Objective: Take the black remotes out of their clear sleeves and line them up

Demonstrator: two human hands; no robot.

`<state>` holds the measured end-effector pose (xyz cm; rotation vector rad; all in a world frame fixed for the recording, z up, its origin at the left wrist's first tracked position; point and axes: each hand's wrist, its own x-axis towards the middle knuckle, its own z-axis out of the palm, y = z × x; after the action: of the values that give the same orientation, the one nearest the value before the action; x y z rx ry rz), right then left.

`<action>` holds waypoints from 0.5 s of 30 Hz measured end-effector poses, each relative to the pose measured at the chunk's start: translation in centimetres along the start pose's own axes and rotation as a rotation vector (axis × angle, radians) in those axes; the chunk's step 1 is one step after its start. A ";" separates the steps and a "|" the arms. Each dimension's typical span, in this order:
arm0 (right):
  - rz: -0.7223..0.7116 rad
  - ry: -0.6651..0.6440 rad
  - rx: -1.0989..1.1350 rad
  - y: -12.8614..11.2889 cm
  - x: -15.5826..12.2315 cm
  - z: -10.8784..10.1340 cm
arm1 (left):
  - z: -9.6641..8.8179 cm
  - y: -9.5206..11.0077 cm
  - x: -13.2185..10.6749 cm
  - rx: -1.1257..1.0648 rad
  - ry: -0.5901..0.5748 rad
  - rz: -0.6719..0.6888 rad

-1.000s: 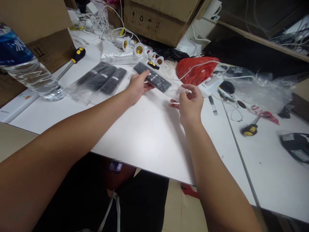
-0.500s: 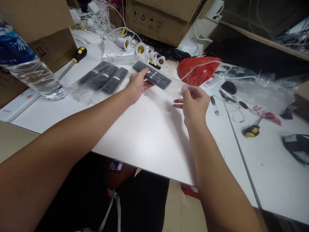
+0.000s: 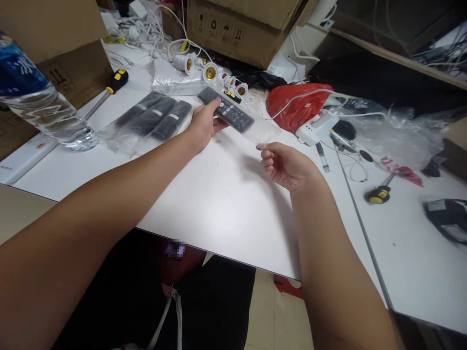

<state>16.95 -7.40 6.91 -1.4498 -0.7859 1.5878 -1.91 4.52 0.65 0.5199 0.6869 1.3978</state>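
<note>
My left hand [image 3: 203,127] grips a black remote control [image 3: 226,110] near its middle and holds it just above the white table [image 3: 215,194]. The remote's right end lies inside a clear plastic sleeve [image 3: 263,133]. My right hand [image 3: 285,164] is curled, pinching the sleeve's near edge. Left of my left hand lie three more black remotes [image 3: 155,116], side by side in clear bags.
A water bottle [image 3: 34,95] and cardboard box [image 3: 62,43] stand at the left. Lamp sockets [image 3: 209,72], cables, another box [image 3: 241,26] and a red bag [image 3: 297,102] crowd the back. Two yellow-black screwdrivers [image 3: 379,194] [image 3: 109,90], a white adapter [image 3: 315,127] and crumpled plastic lie around.
My right hand has turned palm-up and drawn nearer, pulling the clear sleeve along. The remote's end has gone into the sleeve. My left hand has lifted the remote slightly.
</note>
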 end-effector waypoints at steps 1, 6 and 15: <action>-0.022 0.011 -0.045 0.1 0.2 -0.1 | 0.0 0.0 0.0 0.007 0.000 -0.004; -0.453 0.222 -0.347 1.5 1.7 -0.4 | -0.1 -0.3 0.0 0.031 -0.018 -0.006; -1.044 0.595 -0.779 2.5 2.0 -0.9 | 0.0 -0.1 -0.2 0.027 0.038 0.037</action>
<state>17.46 -6.88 3.64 -1.4679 -1.5150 0.0233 -1.88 4.36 0.59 0.5310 0.7313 1.4381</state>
